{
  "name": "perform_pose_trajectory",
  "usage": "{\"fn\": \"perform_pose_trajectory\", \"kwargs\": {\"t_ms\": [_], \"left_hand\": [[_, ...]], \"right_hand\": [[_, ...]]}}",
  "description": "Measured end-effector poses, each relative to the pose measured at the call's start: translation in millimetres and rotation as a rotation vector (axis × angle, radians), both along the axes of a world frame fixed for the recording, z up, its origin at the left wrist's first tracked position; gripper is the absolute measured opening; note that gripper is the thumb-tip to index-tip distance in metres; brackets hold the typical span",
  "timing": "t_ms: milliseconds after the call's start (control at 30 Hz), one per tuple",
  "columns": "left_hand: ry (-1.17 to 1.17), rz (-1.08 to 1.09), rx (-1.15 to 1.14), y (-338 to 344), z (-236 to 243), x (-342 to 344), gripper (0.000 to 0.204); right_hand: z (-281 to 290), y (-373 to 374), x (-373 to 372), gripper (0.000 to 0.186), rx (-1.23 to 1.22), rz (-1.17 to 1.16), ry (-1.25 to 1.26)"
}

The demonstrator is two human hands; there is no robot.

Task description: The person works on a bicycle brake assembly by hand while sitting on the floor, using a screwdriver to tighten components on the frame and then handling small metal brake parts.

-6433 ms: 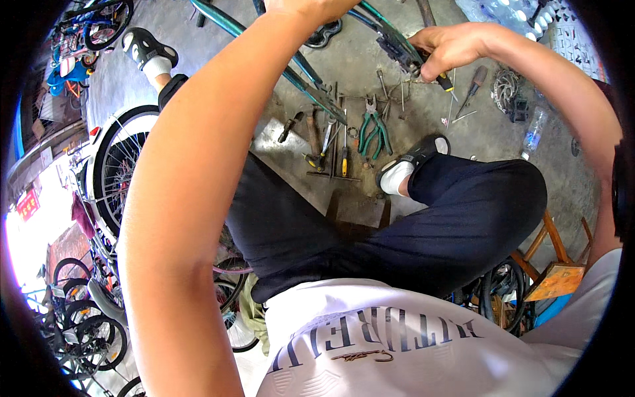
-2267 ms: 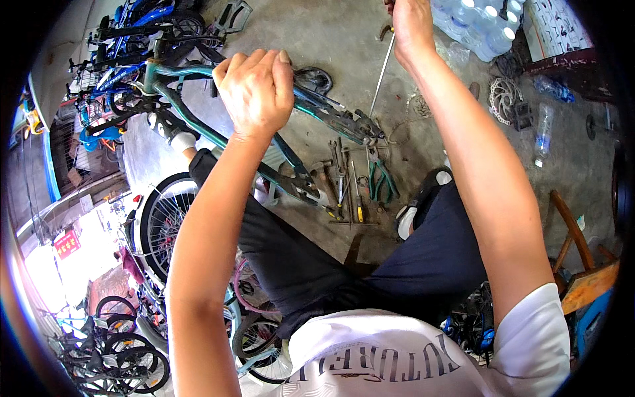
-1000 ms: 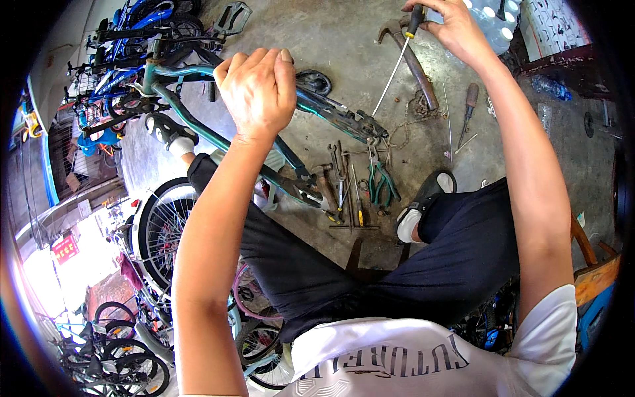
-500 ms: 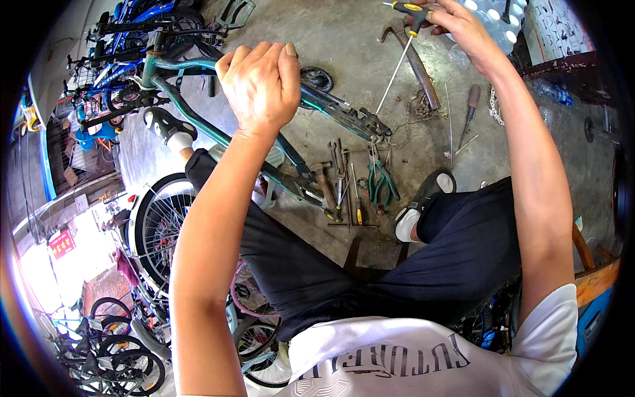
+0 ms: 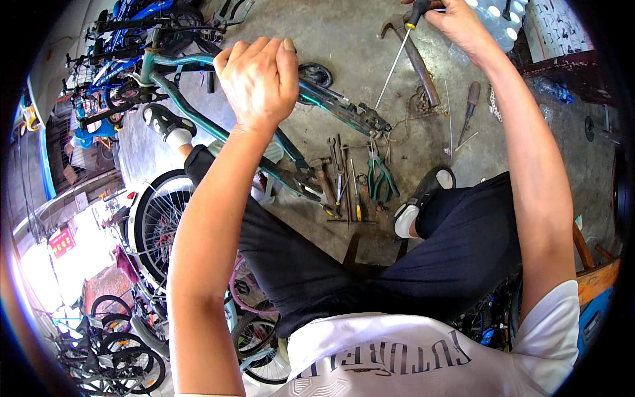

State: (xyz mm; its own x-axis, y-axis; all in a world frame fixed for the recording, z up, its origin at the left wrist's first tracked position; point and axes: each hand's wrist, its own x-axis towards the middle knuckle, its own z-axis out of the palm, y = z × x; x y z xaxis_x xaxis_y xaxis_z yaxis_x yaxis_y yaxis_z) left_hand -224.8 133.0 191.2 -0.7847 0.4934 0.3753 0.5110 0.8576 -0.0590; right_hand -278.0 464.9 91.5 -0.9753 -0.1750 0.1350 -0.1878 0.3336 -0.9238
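My left hand [image 5: 258, 86] is closed in a fist over the tubes of a green bicycle frame [image 5: 188, 112], which hides the spot it grips. At the top edge my right hand [image 5: 456, 25] has its fingers on the black handle of a long-shafted T-handle wrench [image 5: 397, 63]. The wrench's thin shaft slants down to the frame's rear end [image 5: 376, 122], where its tip meets or passes close to the metal; which of these I cannot tell. Part of the handle is cut off by the picture's edge.
Between my feet lie green-handled pliers [image 5: 380, 178], spanners [image 5: 337, 165] and a small screwdriver [image 5: 358, 202]. Farther right are a hammer [image 5: 418, 63], another screwdriver [image 5: 470, 109] and a chain [image 5: 494, 104]. Bicycles [image 5: 162, 221] crowd the left side. Capped bottles [image 5: 496, 23] stand at the upper right.
The wrench's handle has turned and moved up, partly out of the picture, along with my right hand. My left hand has stayed on the frame, shifting only slightly.
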Motion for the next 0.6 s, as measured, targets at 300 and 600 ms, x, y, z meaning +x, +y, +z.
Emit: {"fn": "perform_pose_trajectory", "kwargs": {"t_ms": [300,600], "left_hand": [[0.008,0.010,-0.004,-1.4,-2.1,0.2,0.035],[0.054,-0.020,0.043,-0.8,-4.9,-1.4,0.038]], "right_hand": [[27.8,5.8,13.7,0.056,-0.303,0.062,-0.571],[15.1,38.2,14.9,0.058,-0.428,0.176,-0.617]]}}
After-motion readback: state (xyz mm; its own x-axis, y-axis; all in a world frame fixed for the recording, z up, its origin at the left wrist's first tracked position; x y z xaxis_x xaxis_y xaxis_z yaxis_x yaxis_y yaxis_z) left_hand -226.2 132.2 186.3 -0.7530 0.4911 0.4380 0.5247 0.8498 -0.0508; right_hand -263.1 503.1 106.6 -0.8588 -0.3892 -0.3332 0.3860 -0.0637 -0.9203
